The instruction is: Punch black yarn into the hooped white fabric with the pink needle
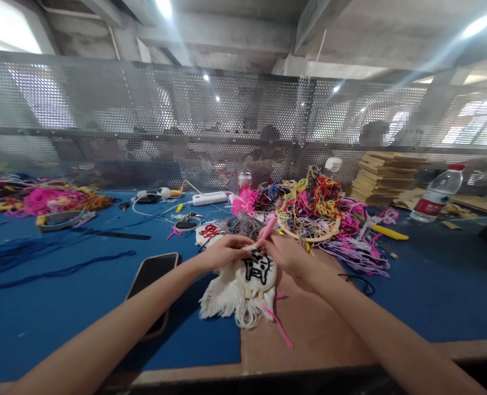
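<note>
My left hand (226,252) is closed on the upper left edge of a small embroidery hoop (256,274). White cloth is stretched in the hoop, with black stitched lines on it and a fringed edge (219,296) hanging below. A pink pen-like tool, which looks like a punch needle (269,226), is gripped in my right hand (285,253) at the hoop's top edge. Its tip is hidden by my fingers. Strands of pink yarn (279,326) trail from beneath the cloth. Just behind my left hand lies another white piece with red stitching (209,233).
A phone (153,280) lies beside my left forearm. Behind my hands are a tangled yarn pile (309,203), a larger wooden hoop (321,237) and a white power strip (210,198). A water bottle (437,195) and stacked brown sheets (385,175) stand right. A perforated metal screen (235,120) spans the back.
</note>
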Demonstrator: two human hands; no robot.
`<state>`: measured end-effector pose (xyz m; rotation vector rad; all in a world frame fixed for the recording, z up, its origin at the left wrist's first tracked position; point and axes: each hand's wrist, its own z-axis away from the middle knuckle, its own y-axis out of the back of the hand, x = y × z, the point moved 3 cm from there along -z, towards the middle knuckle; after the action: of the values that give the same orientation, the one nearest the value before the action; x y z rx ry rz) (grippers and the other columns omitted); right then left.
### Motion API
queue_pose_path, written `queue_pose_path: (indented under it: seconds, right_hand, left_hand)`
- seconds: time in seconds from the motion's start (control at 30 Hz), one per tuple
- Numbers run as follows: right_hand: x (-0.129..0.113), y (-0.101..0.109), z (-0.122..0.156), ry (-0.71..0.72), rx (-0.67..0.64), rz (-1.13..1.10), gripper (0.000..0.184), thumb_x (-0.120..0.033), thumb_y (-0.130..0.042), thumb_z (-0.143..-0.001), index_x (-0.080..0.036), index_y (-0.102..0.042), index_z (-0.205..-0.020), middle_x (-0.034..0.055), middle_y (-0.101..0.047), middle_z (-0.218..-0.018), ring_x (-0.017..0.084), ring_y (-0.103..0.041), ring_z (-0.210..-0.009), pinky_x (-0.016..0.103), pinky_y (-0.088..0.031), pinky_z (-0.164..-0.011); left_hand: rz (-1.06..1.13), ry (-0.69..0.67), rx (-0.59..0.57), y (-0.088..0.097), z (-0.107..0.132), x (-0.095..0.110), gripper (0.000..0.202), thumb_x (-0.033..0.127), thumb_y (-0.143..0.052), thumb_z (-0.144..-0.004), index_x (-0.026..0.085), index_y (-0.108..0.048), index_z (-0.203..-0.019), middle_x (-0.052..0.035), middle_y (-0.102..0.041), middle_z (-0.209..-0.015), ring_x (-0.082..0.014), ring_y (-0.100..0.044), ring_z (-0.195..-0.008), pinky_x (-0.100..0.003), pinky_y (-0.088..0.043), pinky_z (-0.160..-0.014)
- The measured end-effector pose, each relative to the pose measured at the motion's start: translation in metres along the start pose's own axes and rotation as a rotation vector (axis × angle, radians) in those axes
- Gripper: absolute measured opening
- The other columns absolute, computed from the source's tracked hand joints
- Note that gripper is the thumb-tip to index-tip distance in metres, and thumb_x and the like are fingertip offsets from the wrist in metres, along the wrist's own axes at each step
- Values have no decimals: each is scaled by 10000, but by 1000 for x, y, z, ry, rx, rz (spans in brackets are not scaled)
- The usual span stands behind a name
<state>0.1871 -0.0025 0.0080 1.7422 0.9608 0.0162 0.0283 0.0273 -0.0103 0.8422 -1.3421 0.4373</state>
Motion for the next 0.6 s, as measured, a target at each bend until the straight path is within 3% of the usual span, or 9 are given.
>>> queue_pose_path:
  seconds: [0.4, 0.6]
  right_hand:
    - [3, 0, 1, 4, 36, -16, 170, -281, -334, -889, -182, -468, -919, 66, -589, -844, 181, -569, -739, 283, -411, -683]
    - [-1, 1, 2, 59, 19, -11, 164, -288, -372, -885, -184, -491, -928, 57, -598, -841, 175, -569, -756, 271, -406, -686]
  left_hand:
    - [9, -2, 1, 2, -3, -8, 302, 253, -606, -721, 178, -605, -1014, -29, -659, -919, -153, -578, -809, -280, -432, -777]
    - [14, 4, 6, 0, 0, -1, 280, 235, -599, -716, 165, -619, -986, -24, -662, -876, -154, -579, -793, -271, -433, -762]
